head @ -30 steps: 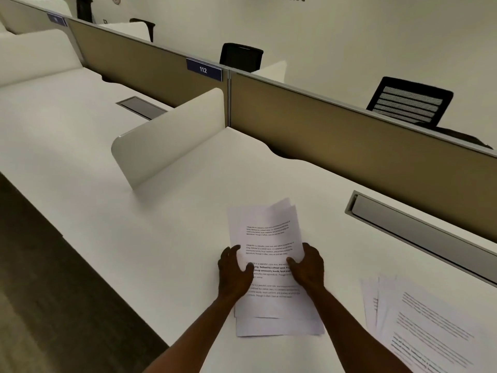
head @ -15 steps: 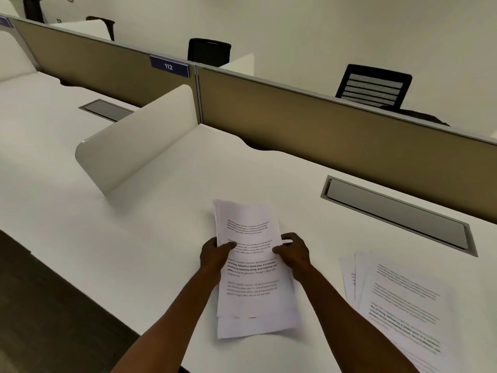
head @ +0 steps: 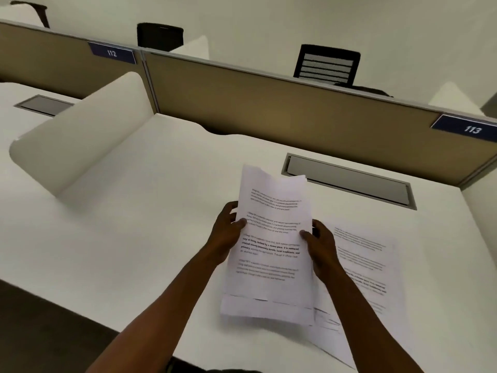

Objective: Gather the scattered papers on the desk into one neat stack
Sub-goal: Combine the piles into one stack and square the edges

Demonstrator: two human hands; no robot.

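White table (head: 150,224) stretches out before me, closed off at twelve o'clock by a tan partition (head: 269,109). My left hand (head: 224,232) pinches the left edge of the paper stack (head: 271,246), thumb on the printed top sheet, and my right hand (head: 321,247) pinches its right edge. That stack is lifted, tilted off the table. At three o'clock, loose sheets (head: 368,267) lie flat, partly under my right forearm.
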